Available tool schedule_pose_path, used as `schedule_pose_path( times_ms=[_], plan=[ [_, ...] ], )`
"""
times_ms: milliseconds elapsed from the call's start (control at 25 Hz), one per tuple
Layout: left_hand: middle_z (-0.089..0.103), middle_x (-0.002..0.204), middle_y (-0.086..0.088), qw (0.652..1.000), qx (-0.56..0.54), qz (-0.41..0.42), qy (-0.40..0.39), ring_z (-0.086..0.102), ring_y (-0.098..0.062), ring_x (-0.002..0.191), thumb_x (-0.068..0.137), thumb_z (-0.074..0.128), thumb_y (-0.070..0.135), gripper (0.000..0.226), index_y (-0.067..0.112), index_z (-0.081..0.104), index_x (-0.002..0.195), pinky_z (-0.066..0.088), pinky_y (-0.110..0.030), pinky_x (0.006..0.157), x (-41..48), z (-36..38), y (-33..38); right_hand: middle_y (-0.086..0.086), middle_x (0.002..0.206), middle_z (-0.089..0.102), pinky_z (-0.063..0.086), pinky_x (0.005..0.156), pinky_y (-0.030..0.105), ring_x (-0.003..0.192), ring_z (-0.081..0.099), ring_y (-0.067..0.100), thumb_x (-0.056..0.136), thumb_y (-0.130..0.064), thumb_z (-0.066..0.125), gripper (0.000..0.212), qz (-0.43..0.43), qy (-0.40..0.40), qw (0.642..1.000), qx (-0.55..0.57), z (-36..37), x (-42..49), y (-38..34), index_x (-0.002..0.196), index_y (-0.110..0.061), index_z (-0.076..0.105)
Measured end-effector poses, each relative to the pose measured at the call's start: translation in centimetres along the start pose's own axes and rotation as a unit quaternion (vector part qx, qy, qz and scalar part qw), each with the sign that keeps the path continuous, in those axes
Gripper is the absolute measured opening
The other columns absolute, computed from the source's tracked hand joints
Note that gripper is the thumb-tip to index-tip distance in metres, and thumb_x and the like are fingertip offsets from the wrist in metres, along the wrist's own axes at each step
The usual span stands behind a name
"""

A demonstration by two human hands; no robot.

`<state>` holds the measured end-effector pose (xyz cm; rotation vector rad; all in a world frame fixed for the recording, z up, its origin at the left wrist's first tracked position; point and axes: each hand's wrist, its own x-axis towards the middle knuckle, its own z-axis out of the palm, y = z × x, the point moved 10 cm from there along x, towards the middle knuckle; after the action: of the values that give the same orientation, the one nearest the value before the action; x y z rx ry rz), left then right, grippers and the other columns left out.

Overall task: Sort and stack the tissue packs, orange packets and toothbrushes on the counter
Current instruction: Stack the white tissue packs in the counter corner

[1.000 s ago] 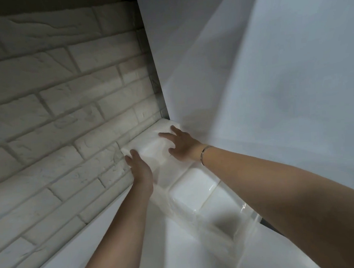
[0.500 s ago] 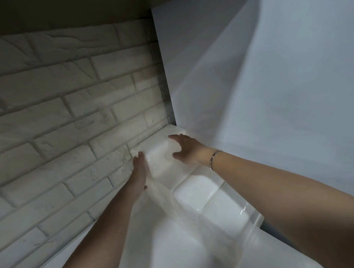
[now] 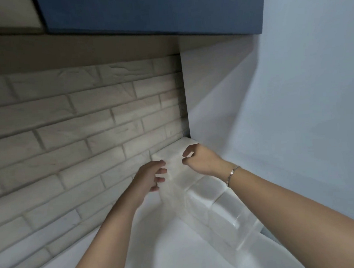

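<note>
White tissue packs [image 3: 205, 193]; pale brick-patterned wall [image 3: 67, 131]; dark blue cabinet [image 3: 152, 10]

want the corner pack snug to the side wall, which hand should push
Probably the left hand: its fingers flank the corner tissue pack on the open side; the right hand is over it.

The white bench [image 3: 170, 255] carries a row of tissue packs [image 3: 217, 208] (white, wrapped in clear film), laid along the wall [image 3: 297, 136] into the corner.

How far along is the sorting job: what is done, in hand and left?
Done: tissue packs line the right wall. In hand: left hand and right hand are at the corner pack, grip unclear. Left: orange packets and toothbrushes, none in view.
</note>
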<state>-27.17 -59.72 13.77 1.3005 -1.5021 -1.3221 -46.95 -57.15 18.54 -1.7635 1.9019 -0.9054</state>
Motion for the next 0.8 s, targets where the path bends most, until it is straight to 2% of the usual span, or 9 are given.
schedule_pose_path(
  times_ms=[160, 280, 400, 520, 680, 800],
  plan=[
    [0.077, 0.110, 0.000, 1.000, -0.003, 0.027, 0.000, 0.073, -0.025, 0.099, 0.082, 0.063, 0.047, 0.037, 0.024, 0.073, 0.110, 0.050, -0.035, 0.078, -5.5, -1.6, 0.4, -0.002, 0.094, 0.071, 0.052, 0.072, 0.031, 0.085, 0.070, 0.019, 0.088, -0.033, 0.063, 0.024, 0.004, 0.016, 0.995, 0.096, -0.7, -4.6, -2.7, 0.110, -0.026, 0.070],
    [0.079, 0.103, 0.004, 0.998, -0.020, 0.050, 0.024, 0.073, -0.025, 0.101, 0.089, 0.062, 0.043, 0.031, 0.023, 0.074, 0.109, 0.051, -0.038, 0.083, -9.7, -4.5, -0.3, 0.004, 0.094, 0.074, 0.048, 0.066, 0.029, 0.087, 0.072, 0.022, 0.088, -0.031, 0.065, 0.019, 0.009, 0.029, 0.989, 0.147, 0.6, -8.4, -5.2, 0.106, -0.026, 0.071],
    [0.079, 0.102, 0.002, 0.995, -0.047, 0.061, 0.060, 0.073, -0.023, 0.096, 0.079, 0.059, 0.044, 0.040, 0.022, 0.074, 0.108, 0.051, -0.038, 0.083, -14.4, -8.4, -1.9, 0.000, 0.083, 0.072, 0.046, 0.063, 0.028, 0.073, 0.066, 0.016, 0.089, -0.030, 0.064, 0.016, -0.011, 0.054, 0.988, 0.147, 3.1, -11.9, -8.4, 0.104, -0.028, 0.070],
    [0.079, 0.101, -0.002, 0.989, -0.074, 0.058, 0.111, 0.071, -0.023, 0.092, 0.091, 0.061, 0.034, 0.026, 0.017, 0.074, 0.107, 0.049, -0.037, 0.080, -19.0, -12.9, -4.9, -0.007, 0.078, 0.067, 0.045, 0.067, 0.027, 0.066, 0.060, 0.008, 0.089, -0.028, 0.067, 0.015, -0.034, 0.058, 0.984, 0.164, 7.6, -15.5, -11.5, 0.103, -0.029, 0.072],
    [0.078, 0.100, -0.007, 0.982, -0.089, 0.042, 0.159, 0.068, -0.023, 0.087, 0.094, 0.062, 0.032, 0.023, 0.016, 0.075, 0.102, 0.048, -0.037, 0.079, -26.1, -18.6, -9.7, -0.008, 0.075, 0.064, 0.044, 0.066, 0.024, 0.063, 0.057, 0.004, 0.090, -0.022, 0.070, 0.011, -0.039, 0.031, 0.975, 0.219, 14.7, -20.6, -15.0, 0.099, -0.026, 0.073],
    [0.077, 0.100, -0.009, 0.980, -0.093, 0.017, 0.175, 0.066, -0.019, 0.083, 0.082, 0.061, 0.038, 0.033, 0.016, 0.076, 0.100, 0.045, -0.034, 0.076, -30.9, -22.2, -13.5, -0.006, 0.075, 0.064, 0.052, 0.073, 0.030, 0.070, 0.063, 0.011, 0.091, -0.021, 0.071, 0.008, -0.032, -0.006, 0.963, 0.266, 20.5, -24.0, -17.3, 0.096, -0.027, 0.073]
  ],
)
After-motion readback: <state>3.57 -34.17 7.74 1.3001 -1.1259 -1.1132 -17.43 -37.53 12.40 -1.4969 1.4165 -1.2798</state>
